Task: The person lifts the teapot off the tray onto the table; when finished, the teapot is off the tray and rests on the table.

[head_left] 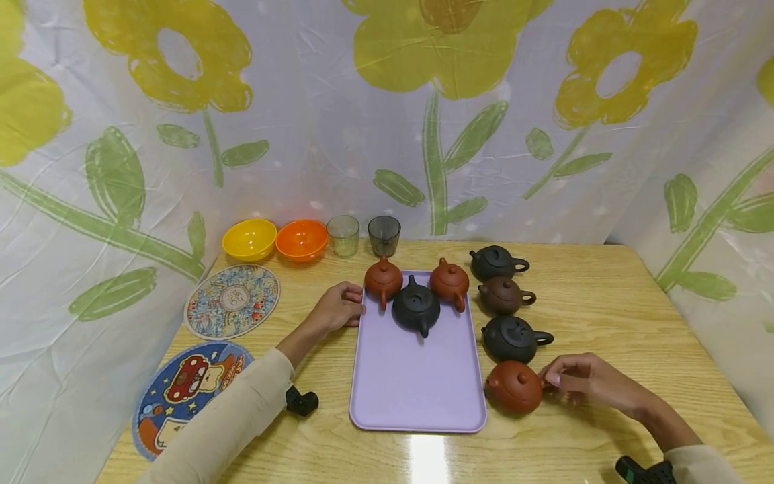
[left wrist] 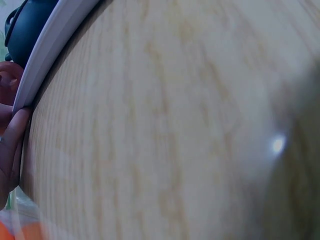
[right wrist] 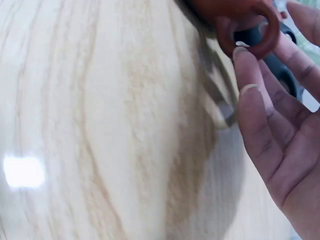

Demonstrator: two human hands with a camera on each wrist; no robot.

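A lilac tray (head_left: 417, 390) lies mid-table and carries a red-brown teapot (head_left: 383, 279), a black teapot (head_left: 416, 307) and another red-brown one (head_left: 450, 282) at its far end. My left hand (head_left: 340, 306) rests with loosely curled fingers against the tray's left rim (left wrist: 45, 55); a fingertip (left wrist: 12, 135) touches that rim. Right of the tray, several teapots stand in a column. My right hand (head_left: 580, 380) pinches the ring handle (right wrist: 257, 30) of the nearest one, a red-brown teapot (head_left: 515, 387), which sits on the wood.
The other teapots in the column are black (head_left: 496, 263), brown (head_left: 503, 294) and black (head_left: 512, 338). A yellow bowl (head_left: 249, 238), an orange bowl (head_left: 301, 239) and two glasses (head_left: 342, 235) line the back. Two round mats (head_left: 232, 300) lie at the left.
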